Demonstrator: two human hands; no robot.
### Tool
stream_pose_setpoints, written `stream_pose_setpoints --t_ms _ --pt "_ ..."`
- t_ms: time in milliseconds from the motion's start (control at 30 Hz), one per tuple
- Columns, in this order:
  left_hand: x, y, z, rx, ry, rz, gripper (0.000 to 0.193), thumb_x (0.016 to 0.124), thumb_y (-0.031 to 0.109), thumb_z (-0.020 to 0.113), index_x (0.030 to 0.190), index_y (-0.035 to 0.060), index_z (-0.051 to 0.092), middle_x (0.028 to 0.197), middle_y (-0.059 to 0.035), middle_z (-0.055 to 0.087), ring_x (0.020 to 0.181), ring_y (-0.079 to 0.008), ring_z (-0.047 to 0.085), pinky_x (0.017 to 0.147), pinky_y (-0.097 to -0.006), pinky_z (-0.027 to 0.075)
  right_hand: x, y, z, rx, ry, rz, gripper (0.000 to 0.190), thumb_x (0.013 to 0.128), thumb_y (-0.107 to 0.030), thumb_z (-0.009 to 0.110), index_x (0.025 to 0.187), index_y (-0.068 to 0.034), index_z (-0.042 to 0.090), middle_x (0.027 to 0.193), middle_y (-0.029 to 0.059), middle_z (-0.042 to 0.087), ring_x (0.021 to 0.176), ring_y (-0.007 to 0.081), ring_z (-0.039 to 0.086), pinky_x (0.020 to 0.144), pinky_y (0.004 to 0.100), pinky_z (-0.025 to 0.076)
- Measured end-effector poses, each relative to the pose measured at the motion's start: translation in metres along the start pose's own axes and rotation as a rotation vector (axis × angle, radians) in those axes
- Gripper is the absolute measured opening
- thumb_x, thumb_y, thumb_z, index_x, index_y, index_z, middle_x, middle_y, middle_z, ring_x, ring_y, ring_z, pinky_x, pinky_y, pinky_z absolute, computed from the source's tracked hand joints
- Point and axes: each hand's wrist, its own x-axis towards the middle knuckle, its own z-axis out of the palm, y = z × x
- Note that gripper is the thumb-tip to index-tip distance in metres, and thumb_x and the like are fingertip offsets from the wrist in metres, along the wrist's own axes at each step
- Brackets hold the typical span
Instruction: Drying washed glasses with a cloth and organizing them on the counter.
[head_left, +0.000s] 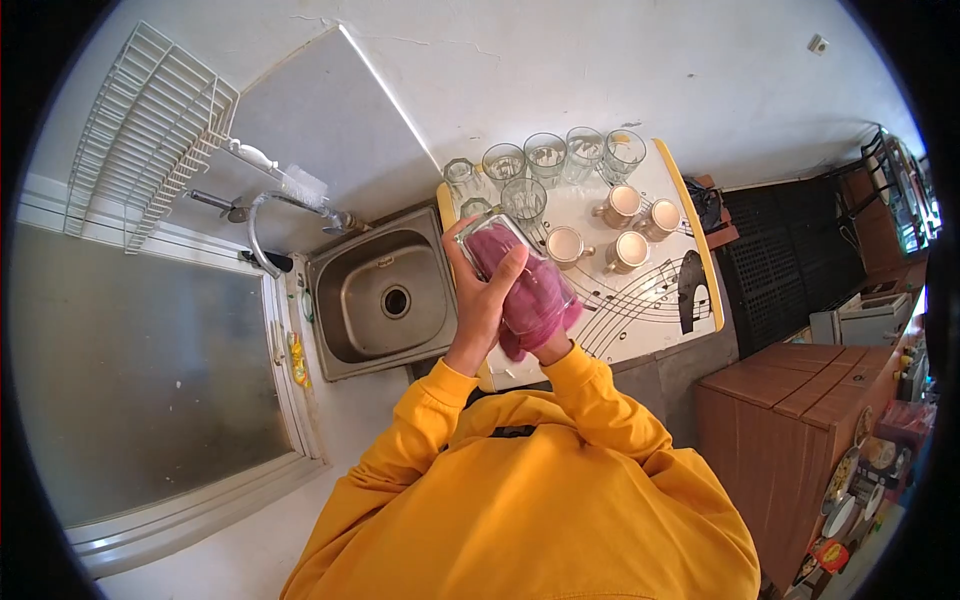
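My left hand (484, 300) grips a clear glass jar (491, 231) from the side, thumb across its wall. The jar is tilted, its base pointing up and away from me. A pink cloth (536, 304) fills its inside and bunches out at the mouth. My right hand (553, 349) reaches into that mouth with the cloth around it; its fingers are hidden. Beyond the jar, several drinking glasses (545, 159) stand along the wall side of a white table (622, 330). Several beige mugs (568, 247) stand on the table, right of the jar.
Left of the table is a steel sink (360, 322) with a curved faucet (259, 232). A bottle brush (304, 185) hangs by a white wire rack (150, 127). At the left is a frosted window (150, 375). A brown wooden cabinet (765, 420) stands to the right.
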Motion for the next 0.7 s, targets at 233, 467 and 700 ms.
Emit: stream_pose_setpoints --t_ms 233,467,700 --pt "-0.001 0.011 -0.003 -0.045 -0.148 -0.004 0.067 0.084 0.025 0.078 0.133 0.0149 0.034 0.113 -0.0059 0.052 0.099 -0.0143 0.055 0.089 -0.0293 0.047 -0.005 -0.012 0.003 -0.297 0.002 -0.080 0.046 0.099 -0.018 0.052 0.142 -0.007 0.042 0.139 0.0079 0.050 0.128 0.0217 0.048 0.108 0.0353 0.037" --pt "-0.004 0.003 0.003 0.119 -0.079 0.086 0.067 0.083 0.025 0.079 0.131 0.0115 0.034 0.120 -0.0082 0.044 0.103 -0.0151 0.052 0.090 -0.0301 0.046 -0.009 0.025 0.005 0.100 0.074 -0.089 0.045 0.099 -0.023 0.050 0.141 -0.007 0.042 0.138 0.0071 0.050 0.128 0.0203 0.047 0.107 0.0347 0.037" --pt "-0.016 0.003 0.009 0.347 0.048 0.124 0.068 0.082 0.023 0.080 0.130 0.0083 0.034 0.122 -0.0094 0.041 0.103 -0.0156 0.052 0.090 -0.0288 0.046 0.003 0.056 -0.007 -0.190 -0.080 -0.116 0.045 0.102 -0.022 0.045 0.145 -0.010 0.038 0.144 0.0080 0.044 0.132 0.0210 0.043 0.109 0.0355 0.035"
